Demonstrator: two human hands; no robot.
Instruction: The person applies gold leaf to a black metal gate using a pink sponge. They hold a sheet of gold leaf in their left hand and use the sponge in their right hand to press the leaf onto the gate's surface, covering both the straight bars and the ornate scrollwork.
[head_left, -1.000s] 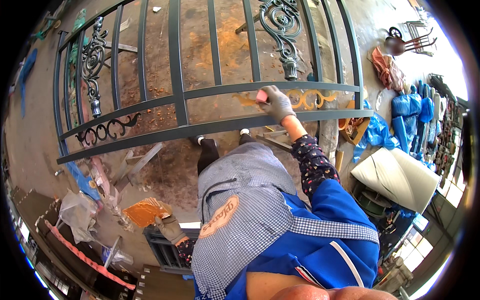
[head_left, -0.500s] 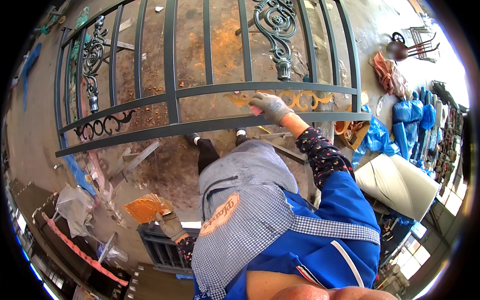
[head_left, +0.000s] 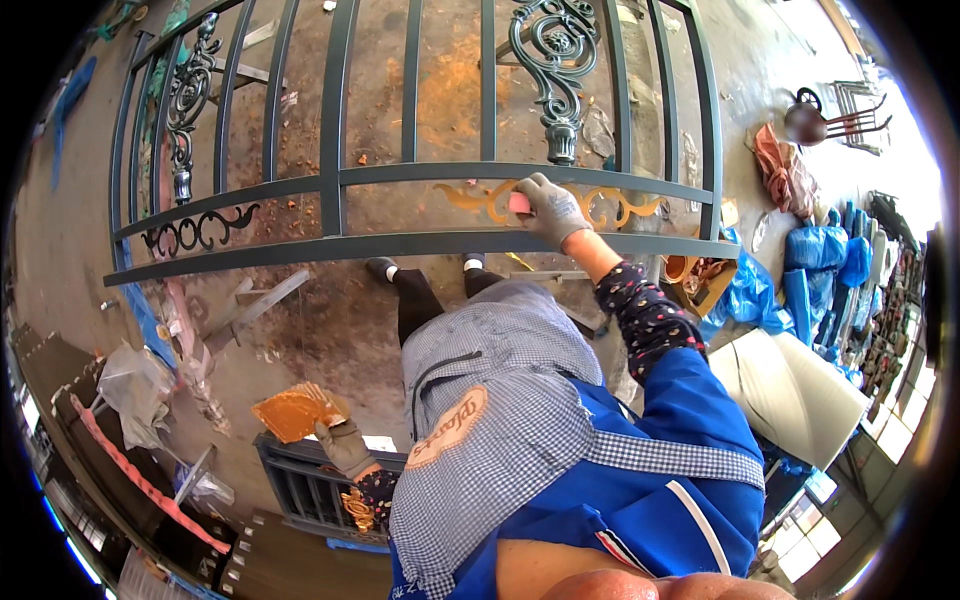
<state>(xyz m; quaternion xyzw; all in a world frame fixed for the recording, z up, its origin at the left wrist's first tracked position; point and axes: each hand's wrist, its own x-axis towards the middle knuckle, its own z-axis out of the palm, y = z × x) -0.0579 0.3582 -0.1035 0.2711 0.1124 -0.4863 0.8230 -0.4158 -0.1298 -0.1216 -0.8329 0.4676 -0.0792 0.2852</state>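
My gloved right hand (head_left: 552,212) is closed on a small pink sponge (head_left: 519,203). It is at the gold-coloured scrollwork (head_left: 632,208) set between the two lower rails of a dark metal railing panel (head_left: 430,243), and covers the middle of that scroll. To the left, a matching scroll (head_left: 205,230) between the same rails is black. Down at my left side, my gloved left hand (head_left: 344,447) grips a flat piece smeared with orange-gold paint (head_left: 292,412); its material I cannot make out. Dark-green cast ornaments (head_left: 556,70) stand among the upright bars.
Behind my left hand lies another dark railing panel (head_left: 300,485) with a gold ornament. To the right are a cardboard box (head_left: 712,283), blue plastic sheeting (head_left: 757,285) and a large white foam roll (head_left: 790,390). Metal supports (head_left: 265,310) stand on the stained floor under the panel.
My right hand has shifted slightly with the sponge, which now sits higher against the gold scroll. The view has moved a little, showing more of the panel behind my left hand.
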